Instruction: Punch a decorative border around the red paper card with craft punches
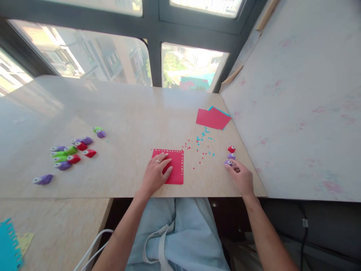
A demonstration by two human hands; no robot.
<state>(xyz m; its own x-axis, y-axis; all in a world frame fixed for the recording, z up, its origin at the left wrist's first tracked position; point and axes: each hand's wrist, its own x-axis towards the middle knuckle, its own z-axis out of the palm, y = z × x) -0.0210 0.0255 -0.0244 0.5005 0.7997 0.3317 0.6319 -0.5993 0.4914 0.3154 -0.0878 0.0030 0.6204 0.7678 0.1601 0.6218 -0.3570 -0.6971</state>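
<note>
A turquoise notched sheet (9,244) lies to the lower left of a person's left hand (155,171), while a cluster of purple, green and red punches (70,150) sits well out to that hand's left on a pale tabletop (126,120). The left hand rests flat, fingers spread, on a red card (177,168) with holes along its far and right edges. Red and blue paper scraps (198,139) dot the space between the hands; red sheets (213,118) lie beyond and left of the right hand (244,177), which grips a purple punch (227,163) in its fingers. Just beyond it stand a second purple punch (231,156) and a red punch (231,149).
</note>
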